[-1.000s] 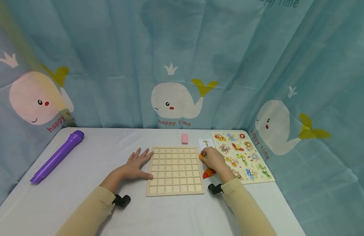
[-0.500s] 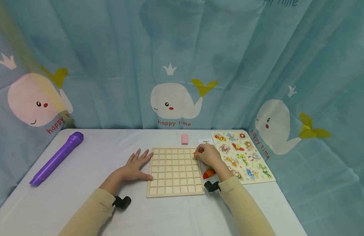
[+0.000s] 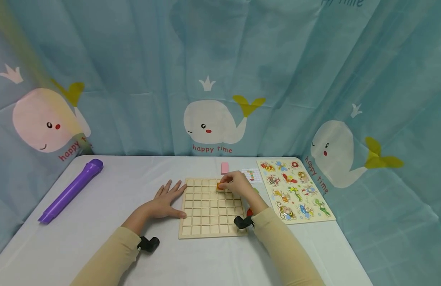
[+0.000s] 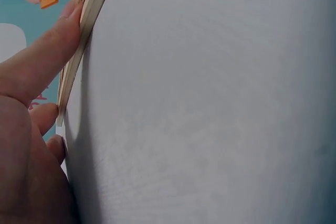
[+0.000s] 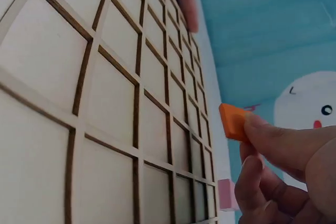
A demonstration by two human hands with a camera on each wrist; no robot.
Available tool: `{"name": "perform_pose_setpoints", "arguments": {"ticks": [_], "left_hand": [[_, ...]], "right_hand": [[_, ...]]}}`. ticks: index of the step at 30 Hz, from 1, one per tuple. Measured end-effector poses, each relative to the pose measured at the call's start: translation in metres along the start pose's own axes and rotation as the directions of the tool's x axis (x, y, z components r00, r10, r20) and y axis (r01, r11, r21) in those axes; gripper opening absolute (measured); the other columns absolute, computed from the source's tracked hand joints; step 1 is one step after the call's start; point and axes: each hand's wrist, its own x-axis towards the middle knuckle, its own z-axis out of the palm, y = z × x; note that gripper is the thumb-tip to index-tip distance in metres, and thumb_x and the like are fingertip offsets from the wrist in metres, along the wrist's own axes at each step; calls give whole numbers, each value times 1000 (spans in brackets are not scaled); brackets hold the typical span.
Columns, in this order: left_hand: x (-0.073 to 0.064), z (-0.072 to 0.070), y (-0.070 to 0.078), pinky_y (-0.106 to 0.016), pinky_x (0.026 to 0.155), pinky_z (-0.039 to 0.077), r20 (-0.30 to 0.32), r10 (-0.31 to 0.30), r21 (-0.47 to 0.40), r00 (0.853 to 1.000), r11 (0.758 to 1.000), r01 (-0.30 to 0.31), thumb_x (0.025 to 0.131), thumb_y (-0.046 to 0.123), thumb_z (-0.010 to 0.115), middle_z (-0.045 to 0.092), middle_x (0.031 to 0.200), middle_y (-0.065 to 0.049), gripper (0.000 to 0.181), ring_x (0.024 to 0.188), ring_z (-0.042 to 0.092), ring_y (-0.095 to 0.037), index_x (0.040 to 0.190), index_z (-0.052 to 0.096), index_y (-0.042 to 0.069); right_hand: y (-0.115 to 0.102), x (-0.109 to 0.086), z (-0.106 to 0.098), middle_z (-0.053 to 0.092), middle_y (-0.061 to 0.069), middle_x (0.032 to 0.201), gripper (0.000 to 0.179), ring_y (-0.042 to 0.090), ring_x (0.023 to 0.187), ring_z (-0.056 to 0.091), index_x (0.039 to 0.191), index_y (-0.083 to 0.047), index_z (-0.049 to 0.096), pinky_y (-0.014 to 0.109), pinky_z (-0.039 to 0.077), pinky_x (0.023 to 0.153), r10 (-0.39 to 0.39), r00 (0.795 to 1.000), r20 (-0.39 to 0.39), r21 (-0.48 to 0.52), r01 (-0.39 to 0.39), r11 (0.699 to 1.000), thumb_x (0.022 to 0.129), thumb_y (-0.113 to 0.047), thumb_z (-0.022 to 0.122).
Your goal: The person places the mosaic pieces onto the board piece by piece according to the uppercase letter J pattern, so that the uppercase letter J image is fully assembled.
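My right hand (image 3: 237, 182) pinches a small orange square tile (image 5: 232, 121) between thumb and fingers, over the far part of a wooden grid board (image 3: 200, 208). In the right wrist view the tile is tilted, above the board's square cells. My left hand (image 3: 165, 201) lies with spread, straight fingers along the board's left edge. The left wrist view shows its thumb (image 4: 65, 30) and fingertips against the wooden rim. Right of the board, a red piece (image 3: 250, 212) and a bit of a green piece (image 3: 256, 190) show, partly hidden by my right wrist.
Behind the board stands a pink block (image 3: 225, 168). A card with a coloured grid pattern (image 3: 252, 175) lies at the back right, next to an insect picture board (image 3: 295, 190). A purple tube-like stick (image 3: 71, 191) lies at the left. A whale-print curtain (image 3: 145, 79) hangs behind the table.
My right hand has moved left from the pieces beside the board to over its far cells, carrying the orange tile. The left hand has stayed at the board's left edge.
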Motion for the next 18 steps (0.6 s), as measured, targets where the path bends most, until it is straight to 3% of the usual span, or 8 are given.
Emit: {"name": "perform_pose_setpoints", "arguments": {"ticks": [18], "left_hand": [[2, 1, -2, -64, 122, -9, 9, -11, -3, 1000, 1000, 11, 75, 64, 79, 4, 170, -17, 117, 154, -14, -45, 163, 19, 15]], "right_hand": [[-6, 26, 41, 71, -4, 78, 10, 15, 69, 59, 85, -20, 76, 29, 49, 65, -26, 999, 33, 74, 23, 997, 92, -28, 77]]}}
